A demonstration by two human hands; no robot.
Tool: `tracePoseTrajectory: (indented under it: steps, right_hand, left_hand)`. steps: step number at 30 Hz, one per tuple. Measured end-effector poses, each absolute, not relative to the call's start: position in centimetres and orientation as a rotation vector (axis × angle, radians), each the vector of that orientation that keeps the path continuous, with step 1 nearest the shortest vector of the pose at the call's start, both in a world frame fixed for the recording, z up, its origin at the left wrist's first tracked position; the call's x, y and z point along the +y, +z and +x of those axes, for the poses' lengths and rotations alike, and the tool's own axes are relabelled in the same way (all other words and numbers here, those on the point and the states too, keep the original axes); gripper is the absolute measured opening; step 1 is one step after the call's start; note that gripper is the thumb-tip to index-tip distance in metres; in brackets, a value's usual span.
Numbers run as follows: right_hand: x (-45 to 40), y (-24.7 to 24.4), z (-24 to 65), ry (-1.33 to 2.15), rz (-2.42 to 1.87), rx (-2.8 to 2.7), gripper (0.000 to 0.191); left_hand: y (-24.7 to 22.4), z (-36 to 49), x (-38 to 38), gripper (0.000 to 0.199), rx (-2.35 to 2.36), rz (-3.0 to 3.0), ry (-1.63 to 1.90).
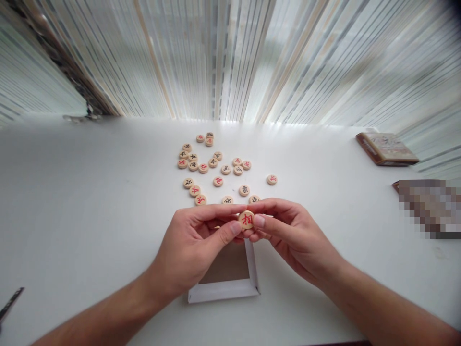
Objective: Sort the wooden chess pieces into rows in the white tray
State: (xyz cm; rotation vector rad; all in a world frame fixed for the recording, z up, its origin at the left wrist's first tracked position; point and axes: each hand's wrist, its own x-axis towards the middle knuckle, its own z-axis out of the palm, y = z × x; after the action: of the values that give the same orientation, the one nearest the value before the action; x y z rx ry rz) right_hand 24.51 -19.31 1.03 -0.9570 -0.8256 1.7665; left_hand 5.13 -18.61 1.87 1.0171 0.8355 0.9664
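Left hand (190,240), right hand (297,223), fingers (219,210) clamped on round piece (246,219) reading red 相, more lettered pieces (218,181) beyond

Striped curtain (230,57), which I see beyond left hand (190,242) and right hand (297,230); brown-edged box (389,148) and pixelated object (423,206), well right of both; dark strip (12,302), well left.

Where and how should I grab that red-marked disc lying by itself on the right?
Probably pinch the rim of the red-marked disc on opposite sides, coming from the right with your right hand once it's free. The disc is round and low, lying flat, with no other piece touching its rim.
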Motion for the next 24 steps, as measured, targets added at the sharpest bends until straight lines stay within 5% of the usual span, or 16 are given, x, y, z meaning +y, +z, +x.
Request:
tracePoseTrajectory:
  steps: [24]
  right_hand:
    - [-19.25,0.67,24.70,1.696,-1.093,-0.958,0.036]
  left_hand:
    - [1.36,4.95,-19.09,0.030,0.898,1.517,0.984]
